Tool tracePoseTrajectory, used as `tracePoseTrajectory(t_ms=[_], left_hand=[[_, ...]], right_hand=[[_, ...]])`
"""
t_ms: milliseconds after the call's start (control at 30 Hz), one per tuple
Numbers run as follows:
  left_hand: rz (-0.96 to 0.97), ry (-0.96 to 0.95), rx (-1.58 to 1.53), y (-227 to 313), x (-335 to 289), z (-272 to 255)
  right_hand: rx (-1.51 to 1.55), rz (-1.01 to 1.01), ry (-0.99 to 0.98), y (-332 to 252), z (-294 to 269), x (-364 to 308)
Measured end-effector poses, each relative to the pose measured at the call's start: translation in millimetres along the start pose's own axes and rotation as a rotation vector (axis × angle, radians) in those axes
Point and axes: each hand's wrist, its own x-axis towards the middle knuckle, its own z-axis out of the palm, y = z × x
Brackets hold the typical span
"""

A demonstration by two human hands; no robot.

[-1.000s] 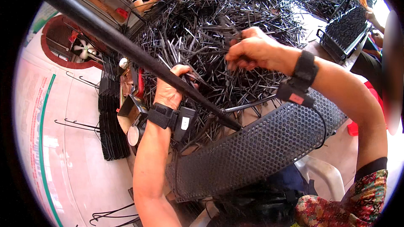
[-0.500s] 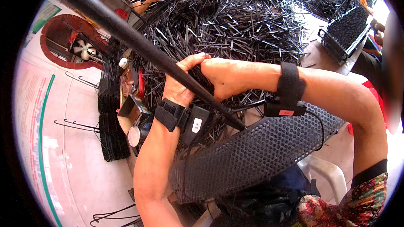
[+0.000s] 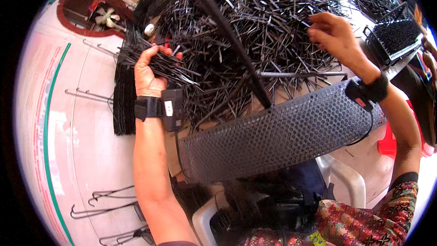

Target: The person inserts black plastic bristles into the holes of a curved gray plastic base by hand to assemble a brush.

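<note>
Head view: left hand (image 3: 148, 75), upper left of frame, fingers clenched on a bundle of thin black metal rods (image 3: 170, 66), held level w/ ends aligned, prob. to keep them tidy. Right hand (image 3: 334, 32), upper right, fingers pinching into the big loose rod pile (image 3: 273, 23) on the desk; what they grip, can't tell. Black tray (image 3: 396, 38) at right edge holds upright rods. Perforated mesh guard (image 3: 282, 132) fences the pile's near side.
</note>
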Motion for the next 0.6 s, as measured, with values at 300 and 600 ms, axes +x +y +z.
tracePoseTrajectory(t_ms=[300, 600], left_hand=[[0.16, 0.042, 0.031, 27, -144, -42], [0.009, 0.322, -0.17, -55, -283, -80]], right_hand=[[0.484, 0.369, -0.743, -78, 30, -179], [1.207, 1.267, -0.364, -68, 121, -246]])
